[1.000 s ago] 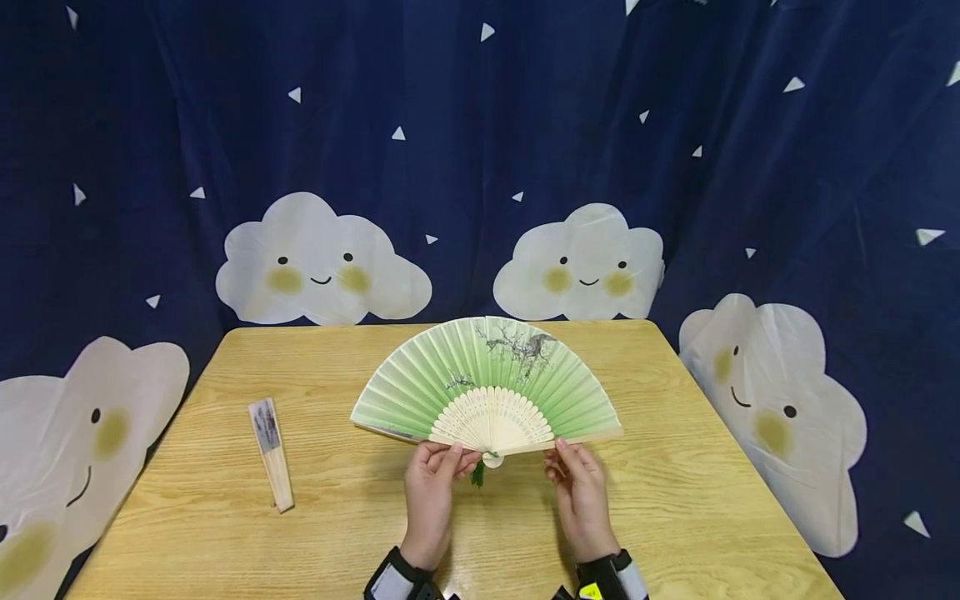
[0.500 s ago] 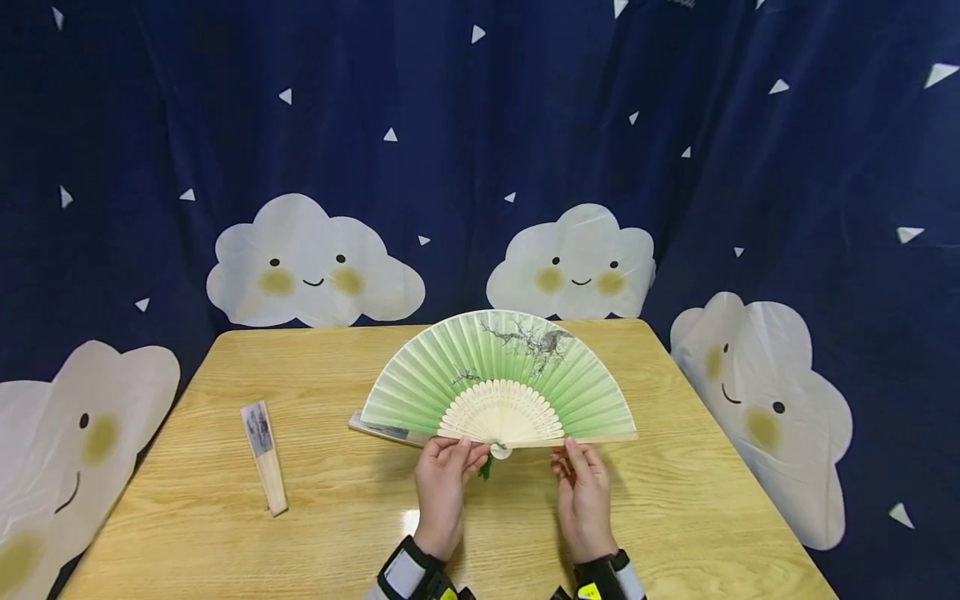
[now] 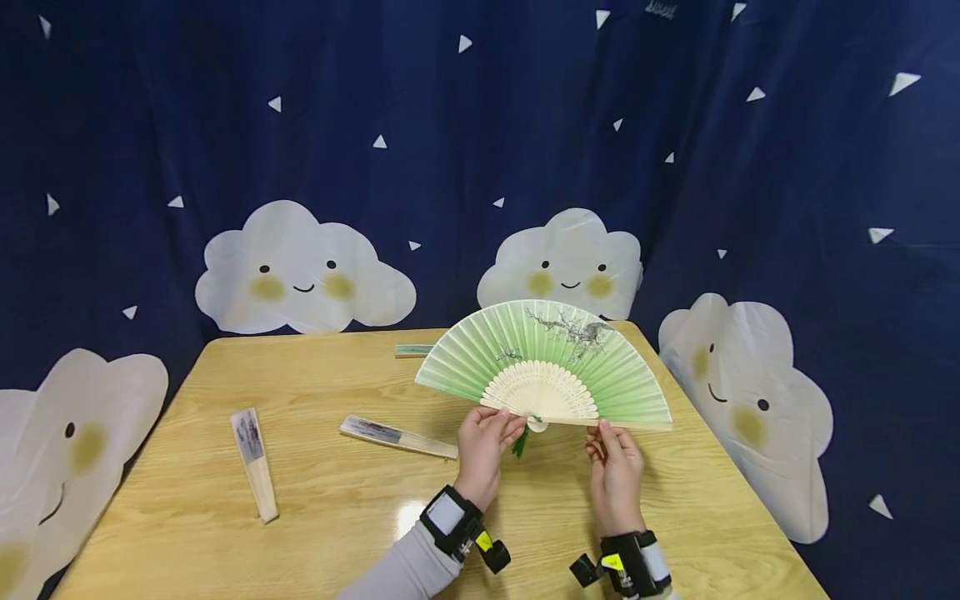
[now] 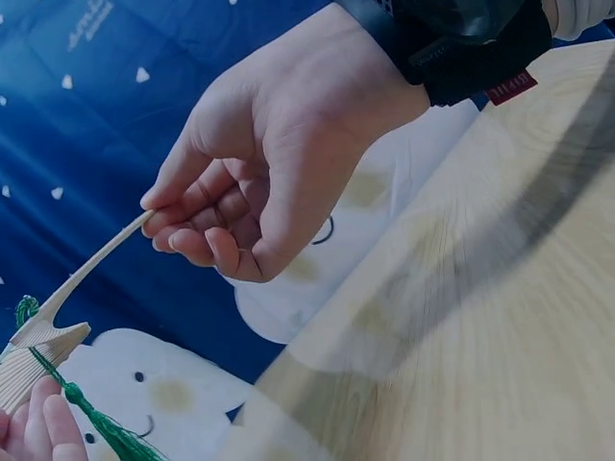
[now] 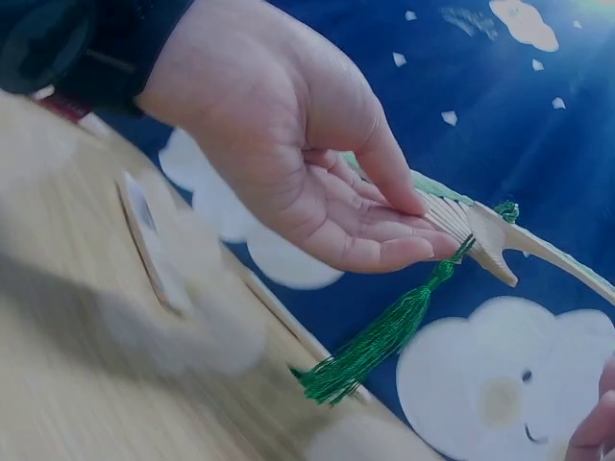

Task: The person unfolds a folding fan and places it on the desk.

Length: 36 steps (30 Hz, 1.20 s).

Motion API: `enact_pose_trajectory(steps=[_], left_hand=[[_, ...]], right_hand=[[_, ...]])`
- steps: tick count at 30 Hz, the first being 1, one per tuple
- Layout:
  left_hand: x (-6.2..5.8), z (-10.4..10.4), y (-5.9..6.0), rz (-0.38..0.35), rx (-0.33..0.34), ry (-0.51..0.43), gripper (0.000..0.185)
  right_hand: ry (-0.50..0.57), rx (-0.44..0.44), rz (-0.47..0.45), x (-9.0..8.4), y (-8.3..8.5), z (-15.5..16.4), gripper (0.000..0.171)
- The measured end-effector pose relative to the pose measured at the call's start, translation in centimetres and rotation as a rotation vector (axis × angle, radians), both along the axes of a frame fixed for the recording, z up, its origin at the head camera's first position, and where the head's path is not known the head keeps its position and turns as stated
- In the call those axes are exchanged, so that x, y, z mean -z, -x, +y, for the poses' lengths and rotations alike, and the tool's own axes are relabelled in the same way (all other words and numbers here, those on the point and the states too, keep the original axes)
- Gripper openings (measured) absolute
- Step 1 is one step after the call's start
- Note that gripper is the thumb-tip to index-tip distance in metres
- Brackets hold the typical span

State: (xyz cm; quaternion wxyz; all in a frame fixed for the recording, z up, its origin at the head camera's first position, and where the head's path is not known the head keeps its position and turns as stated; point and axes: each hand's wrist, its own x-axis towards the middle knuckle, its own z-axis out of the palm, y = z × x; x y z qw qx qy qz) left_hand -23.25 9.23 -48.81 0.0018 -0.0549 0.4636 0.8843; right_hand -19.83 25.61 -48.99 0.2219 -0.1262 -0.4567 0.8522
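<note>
Spread into a wide half circle, a green folding fan (image 3: 487, 375) with a dark branch print is held up over the table. My left hand (image 3: 487, 446) pinches its sticks just left of the pivot, thumb on top. Farther right my right hand (image 3: 617, 467) pinches the outer guard stick. In the left wrist view, a thumb and fingertips grip the thin guard stick (image 4: 96, 257). The right wrist view shows a hand holding the ribs (image 5: 447, 213) near the pivot, where a green tassel (image 5: 380, 336) hangs. The fan's far side is hidden.
A folded fan (image 3: 255, 467) lies on the left of the wooden table (image 3: 315, 550). Another folded fan (image 3: 397, 437) lies beside my left hand, and a third folded fan (image 3: 412, 351) is partly covered at the back. A blue curtain (image 3: 420, 75) stands behind.
Both hands have carried the open fan right and slightly upward, uncovering the folded fan to its left and part of one at the back. Both grips stay the same.
</note>
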Motion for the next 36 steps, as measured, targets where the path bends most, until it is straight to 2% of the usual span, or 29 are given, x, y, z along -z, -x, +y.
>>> enact_pose_trajectory(steps=[5, 10, 15, 19, 24, 30, 33, 36], left_hand=[[0.9, 3.1, 2.9, -0.028, 0.025, 0.001, 0.015], [2.0, 5.7, 5.3, -0.101, 0.049, 0.05, 0.013], [2.9, 7.6, 7.6, -0.175, 0.066, 0.092, 0.014], [3.3, 8.7, 9.1, -0.238, 0.096, 0.094, 0.019], [3.8, 9.8, 10.3, -0.292, 0.132, 0.088, 0.022], [4.6, 11.2, 11.4, -0.345, 0.135, 0.068, 0.029], [4.8, 11.8, 11.6, -0.388, 0.125, 0.057, 0.03], [4.3, 12.1, 11.2, -0.396, 0.112, 0.041, 0.029]], right_hand=[[-0.002, -0.002, -0.037, 0.7, 1.9, 2.9, 0.017], [0.036, -0.017, -0.094, 2.0, 3.4, 5.2, 0.016], [0.05, -0.037, -0.153, 3.2, 5.2, 6.9, 0.019], [0.035, -0.008, -0.226, 3.9, 6.6, 8.0, 0.023], [0.056, 0.004, -0.288, 4.4, 7.7, 9.2, 0.024], [0.055, 0.046, -0.336, 4.5, 8.4, 10.1, 0.025], [0.034, 0.054, -0.354, 4.6, 8.5, 10.5, 0.029], [0.045, 0.048, -0.37, 4.7, 8.6, 11.1, 0.029]])
